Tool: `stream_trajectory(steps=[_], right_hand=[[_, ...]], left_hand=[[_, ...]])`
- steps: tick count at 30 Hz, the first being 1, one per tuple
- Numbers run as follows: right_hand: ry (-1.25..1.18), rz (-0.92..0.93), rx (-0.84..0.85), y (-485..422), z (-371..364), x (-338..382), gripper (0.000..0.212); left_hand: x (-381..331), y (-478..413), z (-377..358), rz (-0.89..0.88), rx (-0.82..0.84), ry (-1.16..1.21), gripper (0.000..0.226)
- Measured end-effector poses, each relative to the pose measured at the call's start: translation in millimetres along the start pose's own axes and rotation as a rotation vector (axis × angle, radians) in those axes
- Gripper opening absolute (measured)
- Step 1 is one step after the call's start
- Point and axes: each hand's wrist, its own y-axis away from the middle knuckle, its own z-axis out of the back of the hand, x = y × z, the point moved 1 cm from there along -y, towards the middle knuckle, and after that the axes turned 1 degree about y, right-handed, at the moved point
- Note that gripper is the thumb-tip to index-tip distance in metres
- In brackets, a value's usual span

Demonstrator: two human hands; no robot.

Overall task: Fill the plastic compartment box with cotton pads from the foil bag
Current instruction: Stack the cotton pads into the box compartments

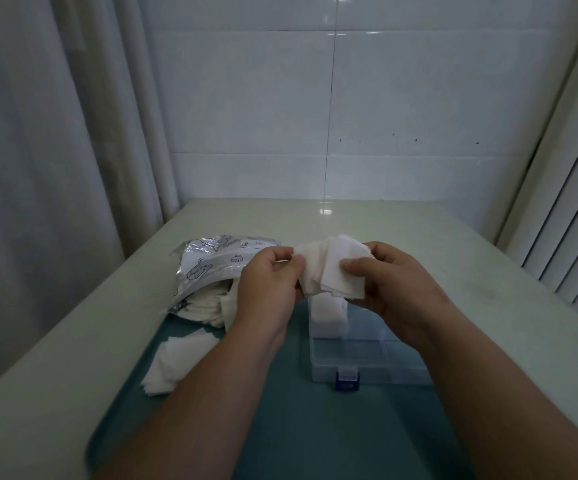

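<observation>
Cotton pads [336,275], thin white squares fanned in a soft stack, sit clamped between both hands above the clear plastic compartment box [360,362]: the left grip [270,282] pinches one edge, the right grip [395,282] curls round the other. One far compartment holds white pads. The crinkled foil bag [211,261] lies open at left, spilling pads onto the teal mat [280,427] on the glossy pale desk [72,358].

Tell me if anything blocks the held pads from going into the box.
Nothing visible does. The left hand and right hand hold the pads above the box; its near compartments look bare, the far left one holds a stack.
</observation>
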Motion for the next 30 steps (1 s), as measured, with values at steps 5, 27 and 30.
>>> stream_trajectory(steps=[5, 27, 30], right_hand=[[0.052, -0.009, -0.011, -0.4, 1.0, -1.4, 0.022], [-0.289, -0.111, -0.008, -2.0, 2.0, 0.4, 0.021], [-0.277, -0.111, 0.002, -2.1, 3.0, -1.2, 0.023]], left_hand=[[-4.6, 5.6, -1.7, -0.032, 0.082, -0.047, 0.024], [-1.9, 4.3, 0.3, -0.061, 0.087, -0.120, 0.025], [-6.2, 9.1, -0.4, -0.067, 0.142, -0.194, 0.021]])
